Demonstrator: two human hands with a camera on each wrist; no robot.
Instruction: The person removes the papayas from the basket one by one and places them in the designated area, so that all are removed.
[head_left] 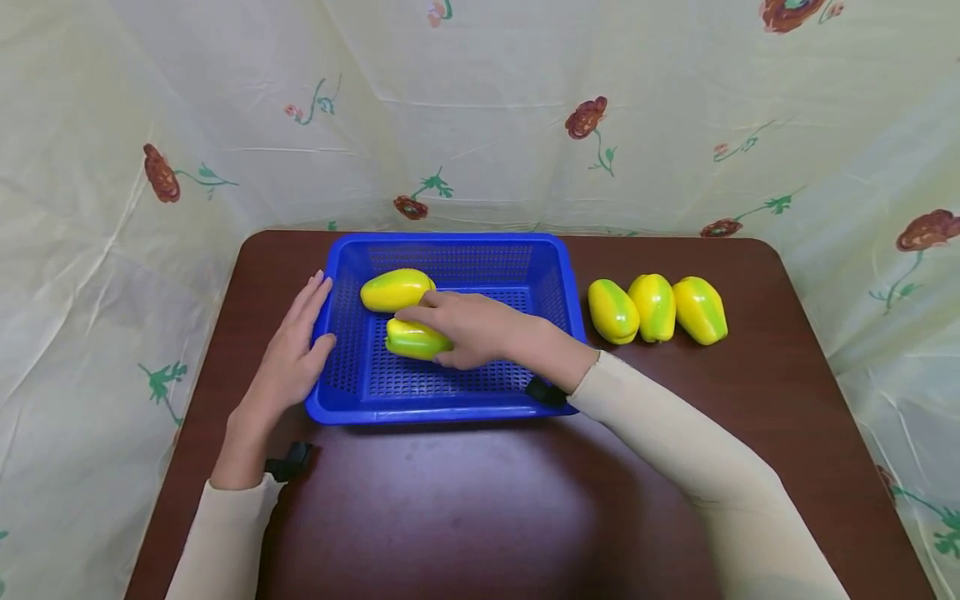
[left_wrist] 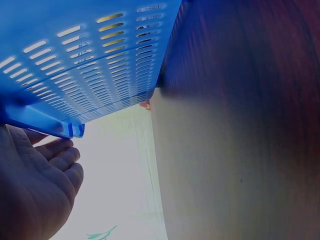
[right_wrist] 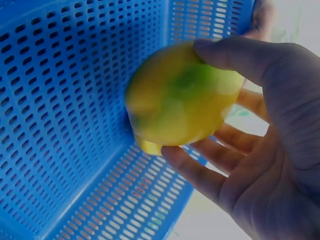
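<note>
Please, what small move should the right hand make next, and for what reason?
I would probably let the right hand ease the gripped fruit onto the bottom of the blue basket and loosen its fingers. The fruit is already within the walls, near another yellow fruit, and the left hand is at the basket's left rim.

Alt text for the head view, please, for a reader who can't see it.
A right hand grips a yellow-green fruit in a blue basket, beside another fruit, while the left hand lies at the basket's left rim. Three similar fruits sit in a row to the basket's right on a brown table, with flowered cloth behind.
</note>
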